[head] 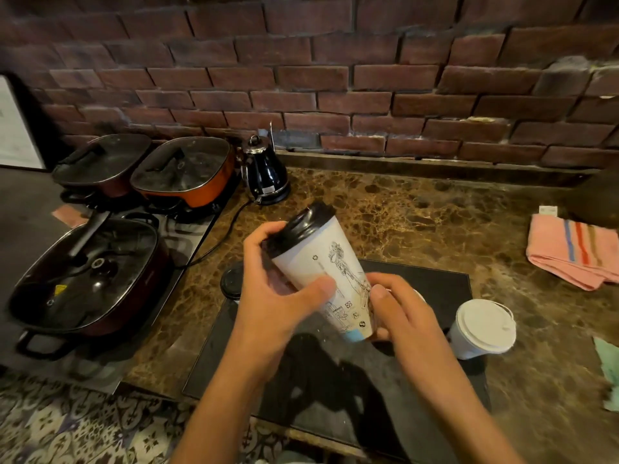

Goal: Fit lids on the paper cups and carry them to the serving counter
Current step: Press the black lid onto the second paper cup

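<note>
Head camera looks down on a brown marble counter [435,229]. At far left stand three lidded pans [87,272], then a dark kettle [268,175] near the brick wall. A black lid [231,281] lies just beside the left hand [268,289], which wraps its fingers around the rim of a tall paper cup [330,279]. This cup is tilted, held above a black mat [435,289], with a black lid already on its top. The right hand [398,313] grips the cup's bottom. Further right, a short white cup with a white lid [482,328] stands at the mat's edge. A pink striped towel [572,251] lies at far right.
</note>
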